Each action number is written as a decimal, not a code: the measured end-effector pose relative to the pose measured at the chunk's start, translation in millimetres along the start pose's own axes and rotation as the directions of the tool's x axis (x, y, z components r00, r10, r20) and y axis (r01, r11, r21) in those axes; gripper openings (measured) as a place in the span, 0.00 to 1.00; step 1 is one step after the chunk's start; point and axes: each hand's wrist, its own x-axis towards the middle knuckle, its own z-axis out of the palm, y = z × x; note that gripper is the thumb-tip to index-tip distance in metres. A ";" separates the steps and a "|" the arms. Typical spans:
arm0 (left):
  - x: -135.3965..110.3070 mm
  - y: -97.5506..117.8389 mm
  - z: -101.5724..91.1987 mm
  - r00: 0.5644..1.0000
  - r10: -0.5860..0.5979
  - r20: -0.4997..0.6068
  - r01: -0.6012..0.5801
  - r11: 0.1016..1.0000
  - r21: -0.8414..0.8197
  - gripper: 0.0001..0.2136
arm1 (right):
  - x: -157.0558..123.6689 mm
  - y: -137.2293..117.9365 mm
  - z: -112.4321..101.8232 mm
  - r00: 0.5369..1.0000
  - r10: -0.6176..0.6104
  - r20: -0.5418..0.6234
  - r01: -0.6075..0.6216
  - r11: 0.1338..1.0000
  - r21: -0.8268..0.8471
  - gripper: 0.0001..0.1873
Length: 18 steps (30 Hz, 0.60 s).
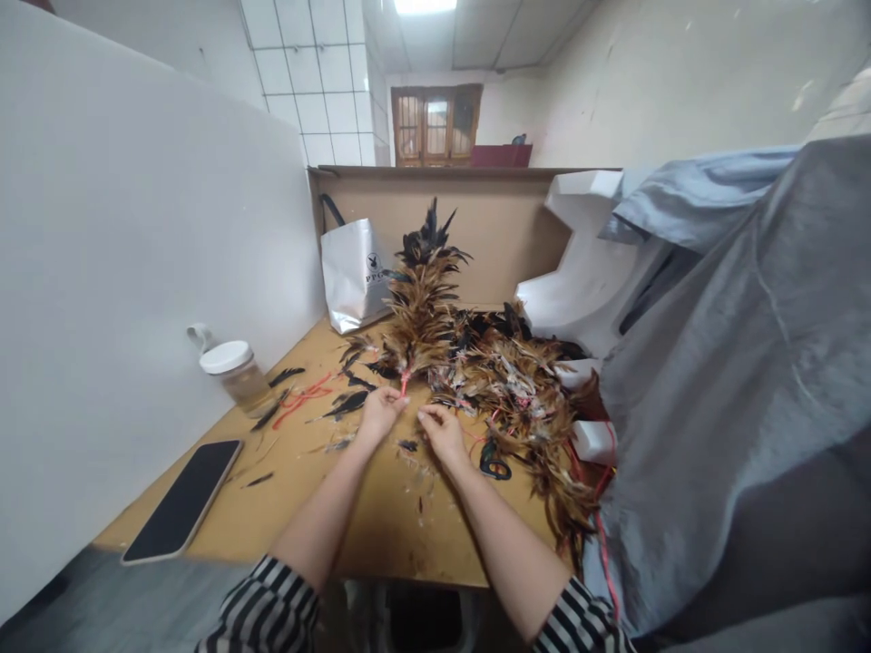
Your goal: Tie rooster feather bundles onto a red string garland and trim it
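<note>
My left hand (379,413) is closed in a pinch at the base of a bundle of brown and black feathers (422,299) that stands upright, tied with red string (405,383). My right hand (441,431) is closed just beside it, fingers pinched; what it holds is too small to make out. A big heap of loose brown feathers (523,381) lies right of my hands on the wooden table (381,535). Black scissors (494,462) rest by my right wrist.
A phone (183,499) lies at the table's left front. A jar with a white lid (235,370), red string (303,399) and stray black feathers sit left. A white bag (355,272) leans at the back. Grey cloth (735,390) covers the right side.
</note>
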 end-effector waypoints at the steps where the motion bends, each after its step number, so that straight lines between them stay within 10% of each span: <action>1: 7.8 3.7 -2.2 1.000 -0.004 -0.026 0.005 0.999 0.046 0.09 | -0.3 0.6 0.5 1.000 -0.009 0.004 0.009 1.000 -0.002 0.14; 10: 75.9 7.2 -28.0 0.983 0.009 -0.183 0.090 0.846 0.526 0.08 | -3.7 8.9 5.8 0.992 -0.124 -0.006 0.122 0.984 -0.132 0.10; 18: 91.7 -6.9 -27.8 0.972 0.014 -0.234 0.136 0.780 0.610 0.06 | -11.7 0.8 7.4 0.981 -0.187 0.055 0.195 0.934 -0.301 0.09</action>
